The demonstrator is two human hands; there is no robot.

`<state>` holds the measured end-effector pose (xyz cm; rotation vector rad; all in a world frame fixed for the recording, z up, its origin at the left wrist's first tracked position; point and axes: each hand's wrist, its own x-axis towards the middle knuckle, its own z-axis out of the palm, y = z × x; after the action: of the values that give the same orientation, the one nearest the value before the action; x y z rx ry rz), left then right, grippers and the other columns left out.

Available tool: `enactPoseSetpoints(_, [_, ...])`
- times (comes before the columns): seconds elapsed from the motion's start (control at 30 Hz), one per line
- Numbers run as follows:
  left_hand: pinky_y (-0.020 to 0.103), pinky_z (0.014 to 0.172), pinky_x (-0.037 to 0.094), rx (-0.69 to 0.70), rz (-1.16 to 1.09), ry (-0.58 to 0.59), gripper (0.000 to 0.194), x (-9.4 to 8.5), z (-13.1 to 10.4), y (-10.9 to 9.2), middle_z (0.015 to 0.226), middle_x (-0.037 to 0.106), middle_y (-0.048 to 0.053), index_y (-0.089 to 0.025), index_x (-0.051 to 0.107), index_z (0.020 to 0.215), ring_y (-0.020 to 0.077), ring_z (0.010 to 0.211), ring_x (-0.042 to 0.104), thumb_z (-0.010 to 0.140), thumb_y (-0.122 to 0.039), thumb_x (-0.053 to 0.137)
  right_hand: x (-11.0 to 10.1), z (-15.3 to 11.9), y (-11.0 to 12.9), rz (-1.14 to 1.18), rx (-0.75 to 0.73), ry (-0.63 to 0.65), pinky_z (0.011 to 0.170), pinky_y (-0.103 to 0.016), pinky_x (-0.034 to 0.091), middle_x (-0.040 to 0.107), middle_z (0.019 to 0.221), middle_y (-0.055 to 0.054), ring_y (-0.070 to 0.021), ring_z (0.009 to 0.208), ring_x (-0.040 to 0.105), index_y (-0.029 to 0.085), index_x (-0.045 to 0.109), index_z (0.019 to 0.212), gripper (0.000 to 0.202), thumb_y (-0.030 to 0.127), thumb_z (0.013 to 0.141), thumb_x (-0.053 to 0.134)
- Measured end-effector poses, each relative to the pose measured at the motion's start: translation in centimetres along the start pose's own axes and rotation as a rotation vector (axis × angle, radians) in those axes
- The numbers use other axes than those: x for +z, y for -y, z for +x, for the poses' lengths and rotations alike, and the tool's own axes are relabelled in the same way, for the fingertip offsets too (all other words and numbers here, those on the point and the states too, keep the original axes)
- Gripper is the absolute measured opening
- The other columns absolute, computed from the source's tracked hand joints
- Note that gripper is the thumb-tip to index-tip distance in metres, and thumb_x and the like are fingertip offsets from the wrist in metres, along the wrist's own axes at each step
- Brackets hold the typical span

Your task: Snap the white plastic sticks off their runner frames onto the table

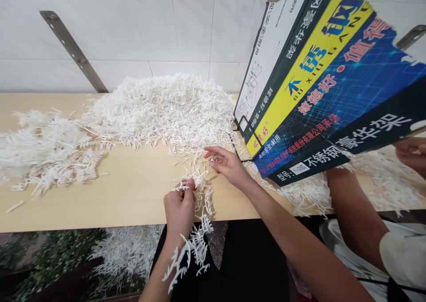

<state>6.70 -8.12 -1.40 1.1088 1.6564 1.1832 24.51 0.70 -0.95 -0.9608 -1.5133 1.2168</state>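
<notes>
My left hand [180, 204] is closed near the table's front edge, its fingers pinched on a white branched plastic strand [199, 235]. The strand runs over my wrist and hangs past the edge. Just to the right and a little farther back, my right hand [226, 164] has its thumb and fingers curled close together around small white pieces too small to tell apart. Loose white pieces [189, 158] lie between and behind the hands. A large heap of white pieces [166, 109] rises behind them against the wall.
A printed cardboard sheet [319, 80] stands tilted at the right. Beyond it are another person's arms [356, 217] and more white pieces. A second pile [49, 147] covers the left of the wooden table [133, 200]. White branches and green foliage [63, 257] lie below.
</notes>
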Motion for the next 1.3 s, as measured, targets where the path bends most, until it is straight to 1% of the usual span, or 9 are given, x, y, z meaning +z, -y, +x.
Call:
enactPoseSetpoints(0.17, [0.026, 0.048, 0.025, 0.007, 0.005, 0.001, 0.053, -0.1, 0.0, 0.0, 0.043, 0.042, -0.003, -0.020, 0.052, 0.056, 0.0111, 0.044, 0.038, 0.091, -0.060, 0.057, -0.3, -0.1, 0.2, 0.120, 0.048, 0.007, 0.085, -0.034, 0.055, 0.072, 0.124, -0.010, -0.0224, 0.105, 0.068, 0.022, 0.070, 0.125, 0.046, 0.021, 0.080, 0.069])
enactPoseSetpoints(0.37, [0.026, 0.049, 0.025, -0.007, -0.024, 0.001, 0.054, -0.1, 0.0, 0.0, 0.045, 0.043, -0.003, -0.021, 0.049, 0.056, 0.0111, 0.045, 0.039, 0.089, -0.062, 0.059, -0.4, 0.2, 0.0, 0.294, 0.086, -0.033, 0.103, -0.040, 0.053, 0.075, 0.120, -0.009, -0.0241, 0.111, 0.072, 0.021, 0.073, 0.116, 0.038, 0.021, 0.079, 0.069])
enactPoseSetpoints(0.53, [0.026, 0.050, 0.025, -0.003, -0.032, -0.004, 0.056, -0.1, -0.1, 0.0, 0.046, 0.043, -0.004, -0.020, 0.049, 0.056, 0.0103, 0.046, 0.038, 0.090, -0.063, 0.059, -0.2, 0.1, 0.0, 0.182, 0.034, -0.078, 0.111, -0.043, 0.050, 0.074, 0.124, -0.009, -0.0246, 0.118, 0.070, 0.020, 0.074, 0.113, 0.030, 0.025, 0.084, 0.074])
enactPoseSetpoints(0.63, [0.026, 0.049, 0.024, -0.003, -0.035, 0.001, 0.055, -0.1, -0.1, 0.0, 0.046, 0.043, -0.004, -0.020, 0.049, 0.056, 0.0103, 0.046, 0.037, 0.090, -0.063, 0.059, 0.0, 0.0, 0.0, 0.130, 0.023, -0.079, 0.114, -0.044, 0.049, 0.075, 0.120, -0.010, -0.0248, 0.118, 0.070, 0.019, 0.075, 0.111, 0.028, 0.031, 0.085, 0.078])
enactPoseSetpoints(0.9, [0.026, 0.049, 0.024, -0.011, -0.099, 0.003, 0.049, -0.2, -0.1, 0.0, 0.047, 0.041, -0.004, -0.020, 0.049, 0.056, 0.0100, 0.047, 0.035, 0.088, -0.054, 0.065, 0.5, -0.2, 0.1, 0.146, 0.065, -0.108, 0.101, -0.042, 0.059, 0.079, 0.100, -0.009, -0.0254, 0.100, 0.077, 0.017, 0.075, 0.098, 0.036, 0.041, 0.075, 0.090])
enactPoseSetpoints(1.07, [0.025, 0.049, 0.024, 0.000, -0.205, 0.017, 0.053, -0.3, 0.0, 0.1, 0.048, 0.038, -0.004, -0.019, 0.045, 0.052, 0.0088, 0.048, 0.034, 0.088, -0.053, 0.066, 0.7, -0.3, 0.0, 0.068, 0.049, -0.130, 0.086, -0.036, 0.062, 0.078, 0.091, -0.005, -0.0221, 0.088, 0.076, 0.019, 0.076, 0.093, 0.028, 0.037, 0.075, 0.088])
enactPoseSetpoints(1.13, [0.024, 0.048, 0.024, -0.023, -0.311, 0.013, 0.053, -0.3, 0.1, -0.1, 0.048, 0.037, -0.004, -0.019, 0.046, 0.054, 0.0078, 0.047, 0.033, 0.087, -0.053, 0.068, 0.7, -0.4, 0.3, -0.022, 0.008, -0.125, 0.079, -0.032, 0.060, 0.078, 0.094, -0.005, -0.0193, 0.083, 0.074, 0.021, 0.078, 0.093, 0.021, 0.033, 0.078, 0.085])
enactPoseSetpoints(1.2, [0.022, 0.046, 0.023, -0.074, -0.504, -0.007, 0.044, -0.3, 0.1, -0.5, 0.050, 0.041, -0.005, -0.018, 0.053, 0.062, 0.0076, 0.046, 0.035, 0.084, -0.053, 0.069, 0.9, -0.6, 0.6, -0.116, -0.032, -0.120, 0.069, -0.030, 0.056, 0.078, 0.095, -0.005, -0.0161, 0.074, 0.069, 0.021, 0.080, 0.092, 0.015, 0.030, 0.080, 0.082])
enactPoseSetpoints(1.3, [0.019, 0.043, 0.022, -0.097, -0.801, -0.008, 0.029, -0.5, 0.2, -0.8, 0.056, 0.046, -0.005, -0.017, 0.059, 0.079, 0.0071, 0.045, 0.039, 0.072, -0.041, 0.075, 1.3, -1.0, 1.2, -0.136, -0.084, -0.112, 0.067, -0.029, 0.052, 0.078, 0.096, -0.005, -0.0154, 0.074, 0.066, 0.021, 0.080, 0.093, 0.013, 0.028, 0.082, 0.082])
